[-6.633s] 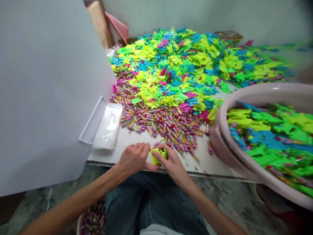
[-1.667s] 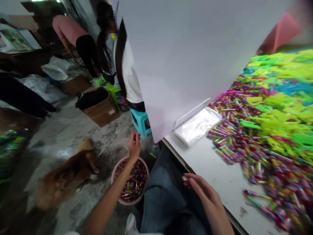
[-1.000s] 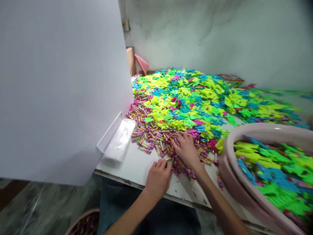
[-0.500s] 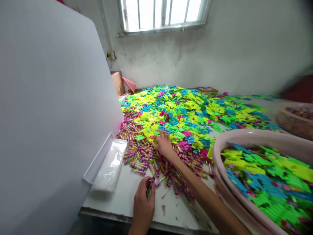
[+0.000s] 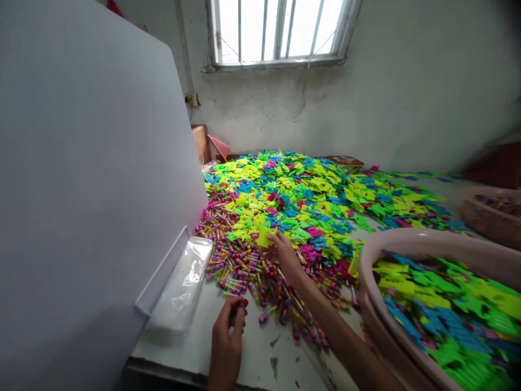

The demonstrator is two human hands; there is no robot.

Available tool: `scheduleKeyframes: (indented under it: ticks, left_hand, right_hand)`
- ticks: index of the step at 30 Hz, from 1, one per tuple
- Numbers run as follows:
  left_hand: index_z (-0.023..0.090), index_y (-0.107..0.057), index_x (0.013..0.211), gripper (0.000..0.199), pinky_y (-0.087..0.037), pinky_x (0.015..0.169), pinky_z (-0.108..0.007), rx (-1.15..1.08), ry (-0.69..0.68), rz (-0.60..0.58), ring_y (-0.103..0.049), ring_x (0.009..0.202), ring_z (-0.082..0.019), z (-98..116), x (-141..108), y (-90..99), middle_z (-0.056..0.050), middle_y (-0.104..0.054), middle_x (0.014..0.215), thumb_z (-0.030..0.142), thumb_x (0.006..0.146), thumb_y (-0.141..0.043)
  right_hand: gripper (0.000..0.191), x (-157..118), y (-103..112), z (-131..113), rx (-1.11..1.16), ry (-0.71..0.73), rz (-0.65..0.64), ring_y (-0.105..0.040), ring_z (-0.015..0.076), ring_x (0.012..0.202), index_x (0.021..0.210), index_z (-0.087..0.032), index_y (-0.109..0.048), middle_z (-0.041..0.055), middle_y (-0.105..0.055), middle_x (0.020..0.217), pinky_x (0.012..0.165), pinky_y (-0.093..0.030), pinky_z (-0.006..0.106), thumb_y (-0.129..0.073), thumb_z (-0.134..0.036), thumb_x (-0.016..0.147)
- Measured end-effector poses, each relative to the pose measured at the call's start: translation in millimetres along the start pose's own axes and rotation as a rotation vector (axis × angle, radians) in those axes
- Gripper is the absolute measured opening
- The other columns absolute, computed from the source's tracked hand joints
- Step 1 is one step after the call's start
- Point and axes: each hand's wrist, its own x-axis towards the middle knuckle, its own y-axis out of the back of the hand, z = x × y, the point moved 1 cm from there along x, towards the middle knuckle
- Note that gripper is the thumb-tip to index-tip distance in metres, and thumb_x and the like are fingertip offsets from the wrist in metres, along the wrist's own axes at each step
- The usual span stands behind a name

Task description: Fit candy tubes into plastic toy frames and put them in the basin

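left hand [image 5: 228,331], by the table's [image 5: 258,361] near edge: fingers curled round a red-capped tube [image 5: 245,303], mostly hidden. right hand [image 5: 284,254], farther in: pinching a yellow plastic piece [image 5: 264,237], slightly blurred. pink basin [image 5: 423,236] cut off, right.

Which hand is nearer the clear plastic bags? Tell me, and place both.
Left. The left hand is just right of the clear plastic bags, by their near end; the right hand is farther right and farther back, over the small tubes.
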Motion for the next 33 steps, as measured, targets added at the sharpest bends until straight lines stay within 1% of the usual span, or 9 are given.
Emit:
scheduleKeyframes:
  ticks: [3,6,9,12,18,21,24,29,33]
  left_hand:
    - [0.020,-0.062,0.104,0.035,-0.049,0.060,-0.023,-0.050,-0.022,-0.002,-0.055,0.064,-0.014,25.3,16.2,10.3,-0.001,-0.059,0.073,0.050,0.093,-0.049]
    - [0.021,-0.061,0.110,0.034,-0.051,0.065,-0.022,-0.051,-0.050,-0.070,-0.059,0.074,-0.014,55.9,32.7,17.4,-0.003,-0.063,0.090,0.048,0.090,-0.057]
    - [0.021,-0.064,0.107,0.033,-0.052,0.067,-0.022,-0.055,-0.068,-0.139,-0.062,0.079,-0.015,80.1,42.6,19.2,-0.004,-0.065,0.099,0.047,0.087,-0.061]
    - [0.021,-0.066,0.106,0.031,-0.053,0.066,-0.021,-0.072,-0.084,-0.156,-0.063,0.079,-0.015,93.9,45.2,16.4,-0.004,-0.067,0.098,0.045,0.087,-0.062]
    - [0.023,-0.069,0.112,0.032,-0.054,0.070,-0.022,0.014,-0.161,-0.223,-0.065,0.081,-0.016,105.3,46.2,5.2,-0.004,-0.070,0.097,0.043,0.089,-0.060]
    - [0.023,-0.068,0.115,0.033,-0.054,0.069,-0.023,0.051,-0.186,-0.272,-0.066,0.080,-0.016,106.9,47.6,1.9,-0.005,-0.070,0.101,0.043,0.089,-0.060]
    - [0.023,-0.069,0.113,0.031,-0.054,0.065,-0.022,0.057,-0.206,-0.234,-0.065,0.076,-0.015,105.7,48.5,2.7,-0.004,-0.070,0.099,0.041,0.090,-0.059]
    - [0.022,-0.071,0.107,0.026,-0.056,0.067,-0.023,0.113,-0.263,-0.276,-0.066,0.079,-0.017,103.8,46.0,8.1,-0.005,-0.071,0.095,0.038,0.089,-0.061]
    - [0.024,-0.071,0.109,0.025,-0.057,0.071,-0.026,0.180,-0.324,-0.277,-0.067,0.085,-0.019,107.3,42.3,11.6,-0.006,-0.071,0.103,0.036,0.090,-0.061]
  right_hand:
    - [0.045,-38.1,3.6,-10.1,0.178,-0.164,-0.064,-0.066,0.0189,0.064,0.114,-0.019,-0.052,0.0031,-0.066,0.087,0.053,-0.051,0.029,-0.067,-0.045,0.080]
    - [0.057,-69.5,7.8,-24.0,0.319,-0.284,-0.102,-0.062,0.0154,0.055,0.118,-0.017,-0.055,0.0007,-0.067,0.077,0.050,-0.048,0.026,-0.078,-0.043,0.072]
    - [0.042,-87.0,13.5,-36.7,0.319,-0.250,-0.182,-0.059,0.0134,0.055,0.099,-0.014,-0.065,0.0027,-0.068,0.077,0.053,-0.048,0.025,-0.079,-0.045,0.072]
    - [0.035,-96.7,21.2,-44.1,0.319,-0.222,-0.191,-0.063,0.0152,0.062,0.087,-0.015,-0.067,0.0046,-0.070,0.084,0.055,-0.050,0.025,-0.077,-0.046,0.075]
    - [0.032,-111.4,34.9,-55.0,0.156,-0.220,-0.181,-0.061,0.0144,0.050,0.085,-0.016,-0.065,0.0008,-0.067,0.065,0.044,-0.040,0.022,-0.071,-0.046,0.080]
    - [0.036,-115.5,38.1,-57.8,0.149,-0.232,-0.117,-0.060,0.0149,0.049,0.090,-0.015,-0.064,0.0000,-0.066,0.064,0.043,-0.041,0.022,-0.074,-0.047,0.076]
    - [0.040,-117.4,38.7,-57.6,0.144,-0.250,-0.090,-0.061,0.0160,0.052,0.092,-0.016,-0.064,0.0006,-0.067,0.069,0.042,-0.043,0.023,-0.077,-0.049,0.072]
    - [0.035,-118.9,38.0,-57.3,0.100,-0.217,-0.119,-0.059,0.0145,0.050,0.087,-0.018,-0.064,-0.0001,-0.065,0.069,0.042,-0.042,0.023,-0.074,-0.050,0.076]
    - [0.032,-120.8,38.1,-61.0,0.073,-0.186,-0.130,-0.058,0.0132,0.048,0.083,-0.019,-0.061,-0.0026,-0.062,0.063,0.039,-0.038,0.020,-0.071,-0.049,0.079]
